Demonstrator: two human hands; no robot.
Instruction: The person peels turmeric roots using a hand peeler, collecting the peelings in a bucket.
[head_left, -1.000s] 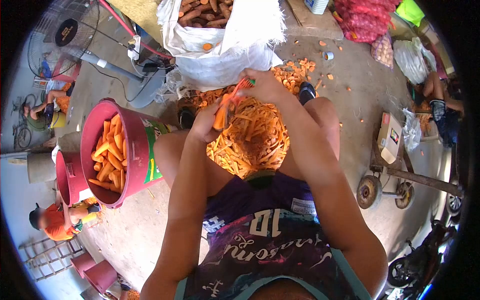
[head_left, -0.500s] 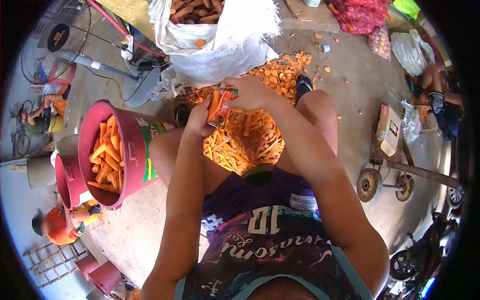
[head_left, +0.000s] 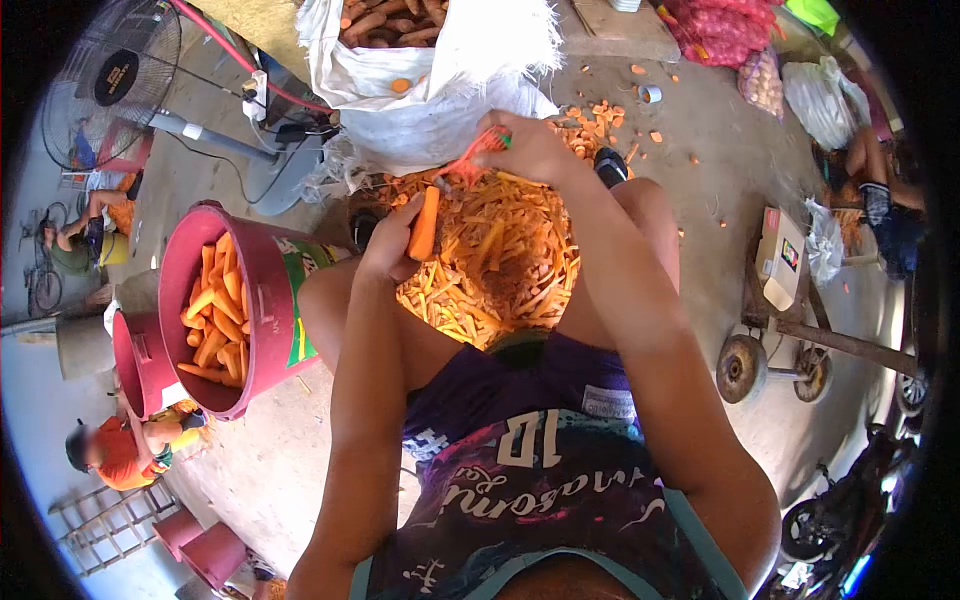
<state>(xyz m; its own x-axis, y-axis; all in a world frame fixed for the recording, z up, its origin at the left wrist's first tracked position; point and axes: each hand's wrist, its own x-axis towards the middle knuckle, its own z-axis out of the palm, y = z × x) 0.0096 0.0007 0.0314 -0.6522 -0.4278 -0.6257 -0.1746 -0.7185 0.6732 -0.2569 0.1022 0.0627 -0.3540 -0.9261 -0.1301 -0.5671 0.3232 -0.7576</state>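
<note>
A peeled orange carrot stands nearly upright in my left hand, its fingers closed around the lower side. My right hand grips an orange-red peeler with a bit of green at the handle. Peeler and carrot are apart, the peeler being farther forward and to the right. Below both hands, between my knees, lies a heap of carrot peelings. The container under it is mostly hidden. Left of my knee, a large red tub holds many peeled carrots.
Ahead stands a white sack of unpeeled carrots. Cut carrot ends litter the floor. A fan stands at left, a wheeled cart at right. Red net sacks lie farther back. Other people sit at both sides.
My right hand has moved forward and right with the peeler, away from the carrot. The carrot stays in my left hand, now more fully visible.
</note>
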